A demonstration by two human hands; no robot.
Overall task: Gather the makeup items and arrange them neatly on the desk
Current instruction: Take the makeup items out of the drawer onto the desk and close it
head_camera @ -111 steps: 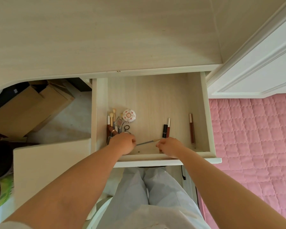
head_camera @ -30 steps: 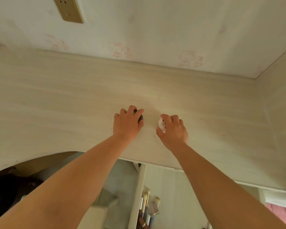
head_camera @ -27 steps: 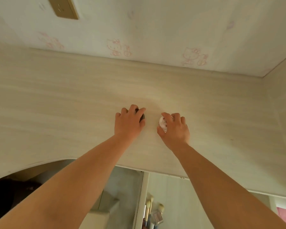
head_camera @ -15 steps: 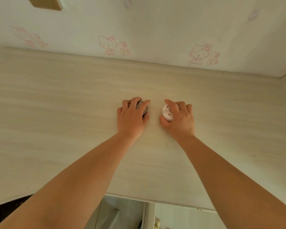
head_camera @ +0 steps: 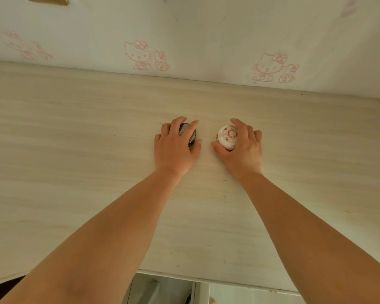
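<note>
Toward the back of the pale wood-grain worktop (head_camera: 75, 150), the left hand (head_camera: 175, 148) lies over a round dark compact with a silvery rim (head_camera: 190, 134), its grip curled around the case, fingers on top and thumb at the near edge. Just beside it, apart, the right hand (head_camera: 242, 148) holds a round white compact with a pink flower pattern (head_camera: 227, 137), pinched between thumb and fingers, on the worktop below white wallpaper with pink cartoon cats (head_camera: 138, 54).

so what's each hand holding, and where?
Left hand grips a dark round compact from above; right hand pinches the white floral round compact by its rim.
</note>
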